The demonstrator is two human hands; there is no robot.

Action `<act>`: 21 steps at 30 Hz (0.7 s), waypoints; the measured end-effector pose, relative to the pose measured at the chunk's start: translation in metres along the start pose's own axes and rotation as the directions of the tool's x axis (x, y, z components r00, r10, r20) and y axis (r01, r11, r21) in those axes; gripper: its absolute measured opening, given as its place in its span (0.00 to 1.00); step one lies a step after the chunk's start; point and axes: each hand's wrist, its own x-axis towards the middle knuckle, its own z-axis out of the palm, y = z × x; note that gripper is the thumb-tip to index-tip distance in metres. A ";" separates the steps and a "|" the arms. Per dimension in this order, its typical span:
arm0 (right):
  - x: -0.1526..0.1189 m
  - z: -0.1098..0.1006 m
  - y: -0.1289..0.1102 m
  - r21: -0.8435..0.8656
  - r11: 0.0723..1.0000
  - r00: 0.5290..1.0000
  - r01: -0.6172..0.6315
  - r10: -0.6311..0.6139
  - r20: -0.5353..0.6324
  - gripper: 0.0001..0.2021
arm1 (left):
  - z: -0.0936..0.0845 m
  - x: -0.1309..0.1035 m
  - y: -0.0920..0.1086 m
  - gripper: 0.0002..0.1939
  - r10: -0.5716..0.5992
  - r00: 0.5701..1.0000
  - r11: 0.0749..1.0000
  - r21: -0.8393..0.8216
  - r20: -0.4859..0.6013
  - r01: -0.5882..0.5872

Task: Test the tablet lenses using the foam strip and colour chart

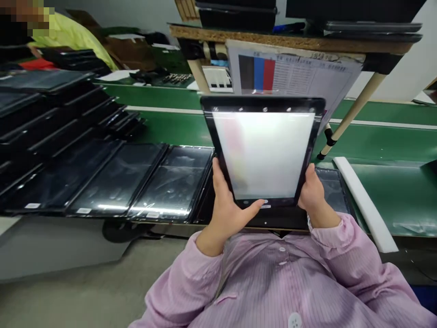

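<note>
Between my two hands a black-framed tablet (269, 150) is held tilted up toward me, its screen lit mostly white with faint colour tints. My left hand (230, 209) grips its lower left side, thumb laid across the bottom bezel. On the lower right edge, my right hand (312, 189) is closed round the frame, the fingers behind it partly hidden. Below the tablet, a black surface with a small mark shows at the bench edge. Just left of my left hand lies a dark, film-covered panel (174, 177).
Tall stacks of dark panels (54, 109) stand at the left. A wooden shelf (290, 41) with a hanging chart sheet (297, 75) rises ahead. On the green bench (406, 191) at right lies a white foam strip (365, 205). Someone in a yellow top (78, 36) is at far left.
</note>
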 end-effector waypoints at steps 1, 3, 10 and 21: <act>0.002 -0.002 0.001 -0.016 1.000 1.000 0.019 -0.019 -0.004 0.48 | 0.000 0.001 0.001 0.72 0.035 0.999 0.997 0.062 0.020 -0.036; 0.004 -0.007 0.000 -0.053 0.996 0.998 0.066 -0.066 0.003 0.48 | 0.000 0.003 0.003 0.76 0.102 0.992 0.986 0.121 0.076 -0.111; 0.002 -0.014 -0.008 -0.152 0.984 0.995 0.094 -0.098 -0.017 0.46 | 0.003 0.005 0.011 0.80 0.241 0.962 0.954 0.153 0.131 -0.260; 0.000 -0.008 -0.017 -0.082 0.991 0.992 0.109 -0.114 -0.053 0.44 | 0.007 0.003 0.005 0.81 0.287 0.953 0.947 0.121 0.098 -0.297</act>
